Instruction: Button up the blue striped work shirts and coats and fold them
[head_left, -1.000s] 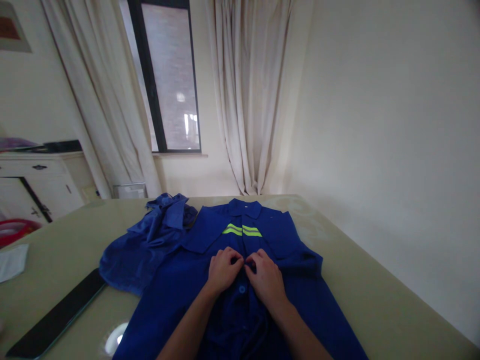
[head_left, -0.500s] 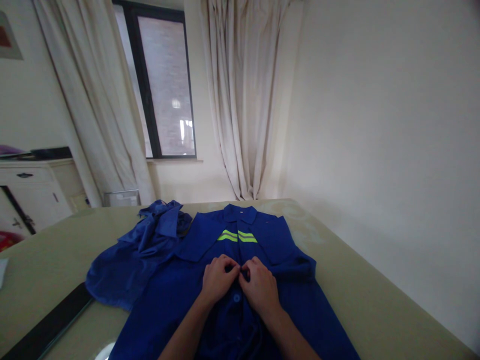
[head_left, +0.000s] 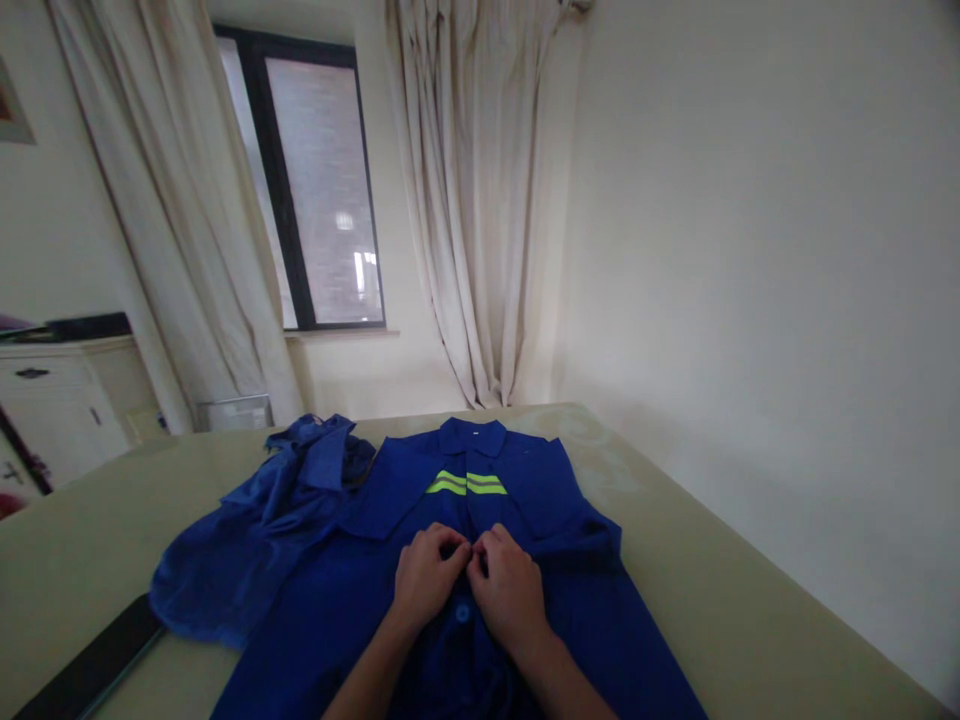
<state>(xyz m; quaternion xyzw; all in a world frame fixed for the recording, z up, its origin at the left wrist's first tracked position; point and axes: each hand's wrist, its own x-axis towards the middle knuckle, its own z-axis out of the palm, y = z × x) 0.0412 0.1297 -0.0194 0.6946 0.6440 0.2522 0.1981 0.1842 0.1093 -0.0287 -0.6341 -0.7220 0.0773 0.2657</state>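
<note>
A blue work shirt (head_left: pixel 570 600) with two yellow-green stripes near its collar lies flat, front up, on the table (head_left: pixel 750 620). My left hand (head_left: pixel 424 578) and my right hand (head_left: pixel 510 590) rest side by side on the shirt's middle front. Both pinch the cloth of the button strip with their fingertips, just above a blue button (head_left: pixel 463 612). Whatever lies under the fingertips is hidden.
A second blue garment (head_left: pixel 262 520) lies crumpled to the left, touching the shirt. A dark flat slab (head_left: pixel 90 665) lies at the table's front left. A white cabinet (head_left: pixel 52 400) stands far left. Curtains and a window are behind; a bare wall runs along the right.
The view has swung right and up, so the cabinet and slab have slid toward the left edge. My hands stay pinched on the shirt's front at the same spot.
</note>
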